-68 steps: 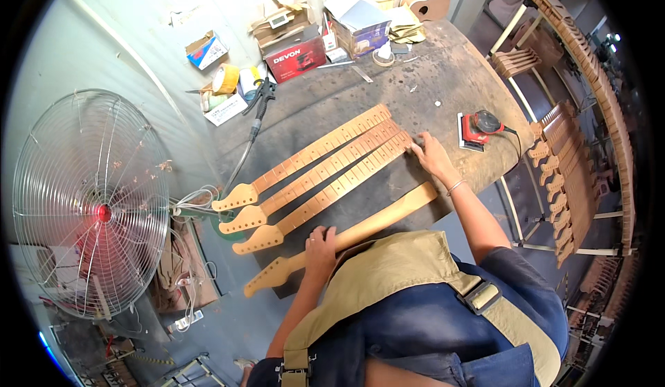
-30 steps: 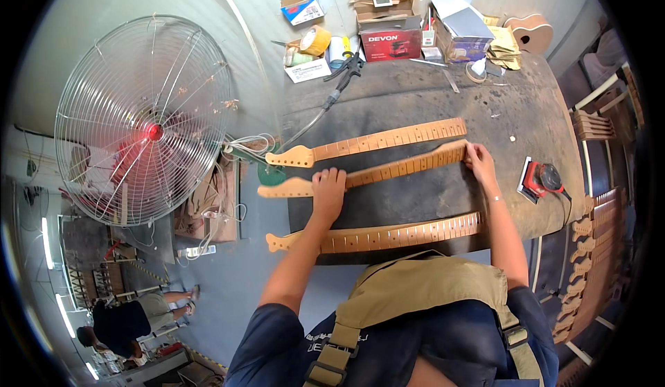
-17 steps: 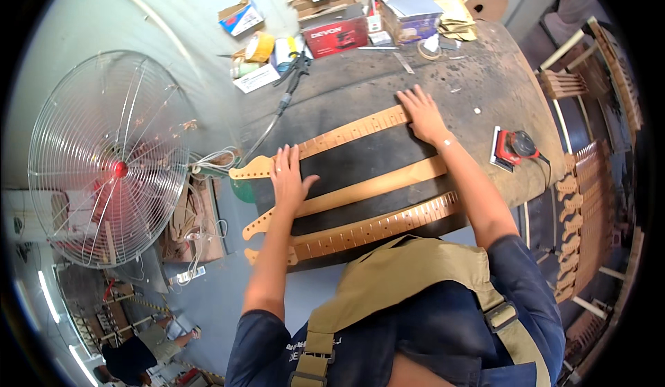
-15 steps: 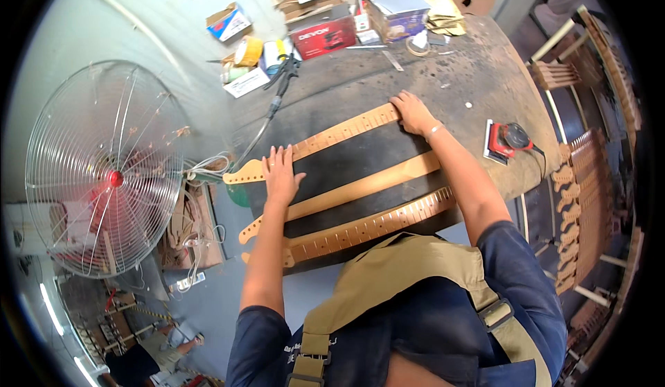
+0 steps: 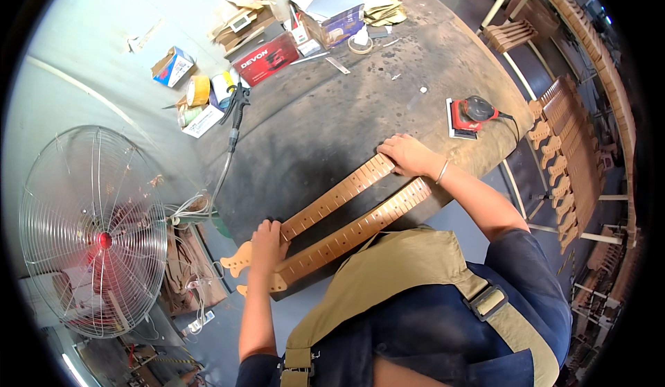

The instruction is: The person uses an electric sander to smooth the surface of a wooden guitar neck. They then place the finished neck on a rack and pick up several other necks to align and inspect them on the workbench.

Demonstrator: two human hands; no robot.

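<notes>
A light wooden guitar neck (image 5: 336, 196) lies slantwise near the front edge of the worktable, fretted face up. My left hand (image 5: 267, 248) closes around it just beside the headstock (image 5: 237, 259), fingers over the far edge. At the other end, my right hand (image 5: 410, 155) grips its heel, the thumb partly hidden. Closer to my body, a second guitar neck (image 5: 357, 232) rests roughly parallel to the first, fretboard up, with my left wrist crossing near its headstock. I cannot tell whether anything lies beneath the held neck.
On the dark worktable (image 5: 312, 124), a red sander (image 5: 465, 117) sits to the right and a black air gun (image 5: 237, 106) with its hose to the left. Boxes (image 5: 267, 58) and tape rolls line the back. A caged fan (image 5: 97, 231) stands left; racks of necks (image 5: 571, 155) stand right.
Both hands have brought the far guitar neck toward my body, beside the nearest one. The middle neck, seen back side up before, no longer shows. My view has shifted to the right.
</notes>
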